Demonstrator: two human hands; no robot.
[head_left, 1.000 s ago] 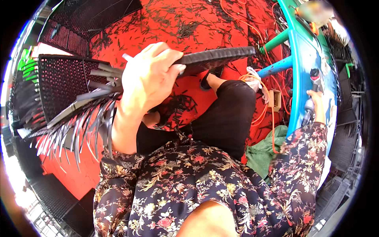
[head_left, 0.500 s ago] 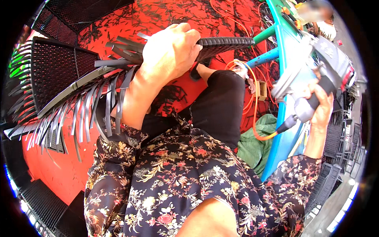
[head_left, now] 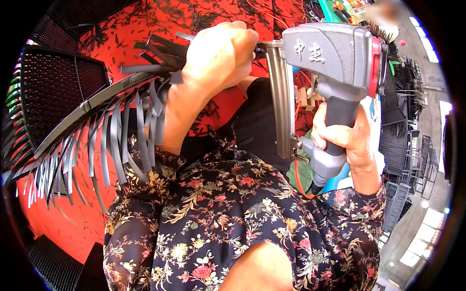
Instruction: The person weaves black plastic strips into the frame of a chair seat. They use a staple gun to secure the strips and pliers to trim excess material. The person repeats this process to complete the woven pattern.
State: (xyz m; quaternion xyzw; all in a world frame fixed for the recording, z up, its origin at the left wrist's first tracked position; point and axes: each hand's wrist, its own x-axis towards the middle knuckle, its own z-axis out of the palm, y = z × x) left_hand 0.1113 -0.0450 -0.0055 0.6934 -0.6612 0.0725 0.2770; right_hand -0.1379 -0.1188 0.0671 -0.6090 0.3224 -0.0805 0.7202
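Note:
My left hand (head_left: 218,56) is closed around the edge of a dark woven plastic-rattan piece. Its long curved frame rail (head_left: 80,114) runs down to the left, fringed with loose flat grey strips (head_left: 114,140). More strip ends (head_left: 162,51) stick out beside my left wrist. In my right hand (head_left: 354,138), gripped by its black handle, is a grey pneumatic staple gun (head_left: 327,56) with a red-trimmed end. The gun's nose lies right beside my left knuckles at the piece's edge; whether it touches cannot be made out. My left hand hides most of that edge.
Cut strip scraps (head_left: 116,31) litter the red floor (head_left: 43,194). A dark woven panel (head_left: 60,82) stands at the left. An orange air hose (head_left: 297,179) runs below the gun. Stacked dark woven furniture (head_left: 395,145) lines the right, and a person (head_left: 388,19) is at the far right.
My right hand has brought the staple gun leftward from over the blue-green table frame to the woven piece's edge. My left hand keeps its hold, shifted slightly right.

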